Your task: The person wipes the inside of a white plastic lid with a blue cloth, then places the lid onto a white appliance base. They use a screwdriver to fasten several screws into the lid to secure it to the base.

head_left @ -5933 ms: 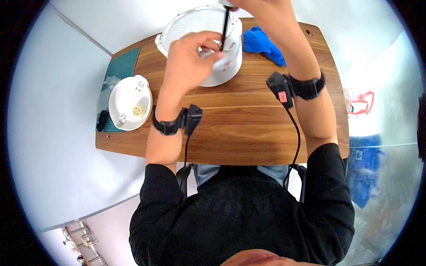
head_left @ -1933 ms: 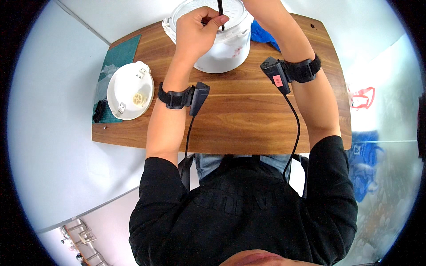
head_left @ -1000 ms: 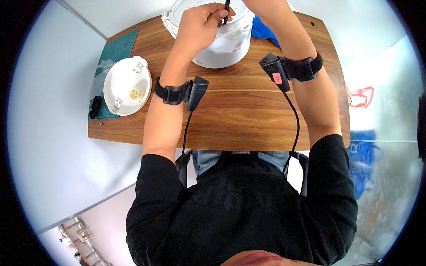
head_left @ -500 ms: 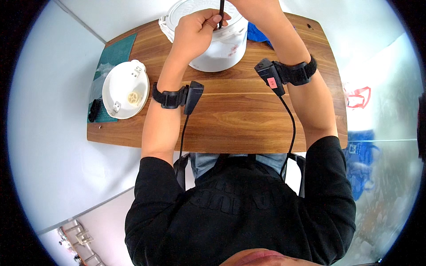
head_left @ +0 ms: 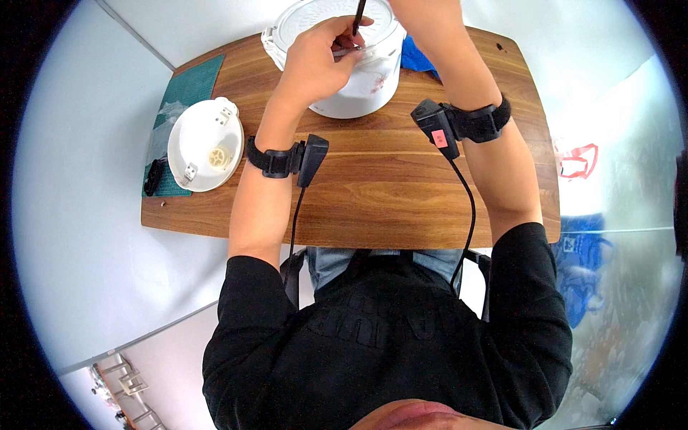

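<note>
A white rounded appliance like a rice cooker point(head_left: 351, 97), with a floral print on its side, stands at the table's far edge. My left hand point(head_left: 319, 61) is over its near rim. The thumb and fingers close around a tiny shiny piece, too small to name. A thin dark shaft point(head_left: 359, 18) slants down between these fingers, its upper end cut off by the picture's top edge. Above and right of the cooker is my right hand point(head_left: 430, 18); its fingers lie beyond the top edge, so what it holds is hidden.
On the left, a white round shell point(head_left: 188, 143) with a cream round part point(head_left: 218, 158) inside rests partly on a green cutting mat point(head_left: 193, 79). Blue cloth point(head_left: 419, 57) lies behind the cooker. Cabled black devices point(head_left: 312, 161) are strapped to both wrists above the wooden table point(head_left: 387, 215).
My left fingers have let go of the dark shaft and spread around it, showing the tiny shiny piece at the rim. The shaft has tilted and risen slightly; my right hand has shifted right.
</note>
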Available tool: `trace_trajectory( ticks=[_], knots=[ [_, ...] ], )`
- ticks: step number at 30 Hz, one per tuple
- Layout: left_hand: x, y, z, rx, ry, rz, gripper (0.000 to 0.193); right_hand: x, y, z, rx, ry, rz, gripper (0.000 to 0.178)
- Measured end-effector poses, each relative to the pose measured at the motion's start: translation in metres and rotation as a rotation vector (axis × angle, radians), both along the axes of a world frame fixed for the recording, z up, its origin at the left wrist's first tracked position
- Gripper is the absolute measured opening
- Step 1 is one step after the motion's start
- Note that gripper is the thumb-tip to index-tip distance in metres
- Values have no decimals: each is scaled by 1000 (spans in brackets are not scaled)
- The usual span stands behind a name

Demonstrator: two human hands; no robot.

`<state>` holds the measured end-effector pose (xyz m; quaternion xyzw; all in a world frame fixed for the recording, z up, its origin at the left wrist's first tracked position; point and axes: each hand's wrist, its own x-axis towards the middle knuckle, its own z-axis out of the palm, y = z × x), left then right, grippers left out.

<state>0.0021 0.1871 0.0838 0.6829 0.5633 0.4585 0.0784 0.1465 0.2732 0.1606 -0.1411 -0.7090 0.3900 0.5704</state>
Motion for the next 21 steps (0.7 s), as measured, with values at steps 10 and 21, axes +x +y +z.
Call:
trace_trajectory(
  ticks=[10,21],
  knots=[
    [1,-2,-1,95,43,7,35,83,1,-23,66,-285,-213,23],
    [61,-17,7,-30,-96,-275,23,194,17,-45,554,-739,-276,30]
  ],
)
